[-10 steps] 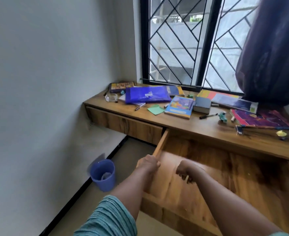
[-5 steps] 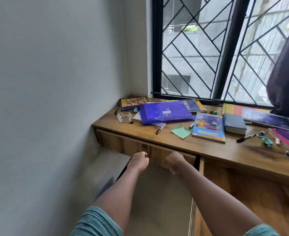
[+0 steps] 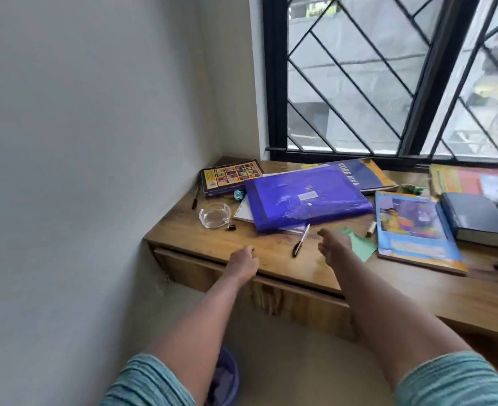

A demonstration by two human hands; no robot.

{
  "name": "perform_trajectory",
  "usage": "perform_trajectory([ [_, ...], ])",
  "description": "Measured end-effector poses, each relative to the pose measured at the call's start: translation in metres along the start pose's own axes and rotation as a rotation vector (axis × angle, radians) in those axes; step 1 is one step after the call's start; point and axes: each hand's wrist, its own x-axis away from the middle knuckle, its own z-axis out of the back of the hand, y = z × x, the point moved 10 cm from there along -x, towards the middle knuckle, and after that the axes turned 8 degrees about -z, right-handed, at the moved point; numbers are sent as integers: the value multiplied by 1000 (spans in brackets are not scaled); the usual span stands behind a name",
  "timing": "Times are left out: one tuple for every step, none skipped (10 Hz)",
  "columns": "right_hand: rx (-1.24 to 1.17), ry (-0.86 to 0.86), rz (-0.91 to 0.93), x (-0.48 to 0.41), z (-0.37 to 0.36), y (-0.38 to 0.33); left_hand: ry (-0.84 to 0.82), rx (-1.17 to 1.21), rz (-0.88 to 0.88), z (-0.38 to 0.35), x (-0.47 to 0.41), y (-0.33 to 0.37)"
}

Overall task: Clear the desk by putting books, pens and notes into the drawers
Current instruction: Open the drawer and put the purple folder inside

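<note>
The left hand (image 3: 243, 260) hovers at the desk (image 3: 183, 228) edge, fingers curled on nothing. The right hand (image 3: 334, 244), loosely curled and empty, hangs between the pen (image 3: 301, 240) and the green note (image 3: 365, 249).

Short teal striped sleeves (image 3: 148, 385)

A brown wooden desk (image 3: 183, 230) runs along under the window. In its back left corner lies a dark book with a grid of colourful pictures (image 3: 230, 177), a thin black pen (image 3: 195, 197) beside it near the wall. A round clear glass dish (image 3: 214, 215) sits just left of a white spiral notebook (image 3: 245, 210), which carries a shiny violet plastic folder (image 3: 306, 197). In front lie a black-and-white pen (image 3: 300, 241) and a green paper note (image 3: 362, 247); further right, a light-blue picture book (image 3: 414, 230) and a thick dark-blue hardcover book (image 3: 476, 221).
</note>
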Motion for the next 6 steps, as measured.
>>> perform_trajectory([
  [-108,72,-9,-37,-13,-22,-28,22,16,-2,-49,1],
  [-149,96,-8,-51,-25,-46,-60,102,48,-8,-93,6],
  [-118,109,6,-69,-35,-60,2,185,133,-5,-128,5],
  [-91,177,-14,-78,-46,-68,104,254,263,4,-153,-9],
  [-71,228,-35,-84,-51,-69,84,334,275,-1,-168,-20],
  [-212,392,-48,-85,-48,-75,103,429,216,-1,-176,-20],
])
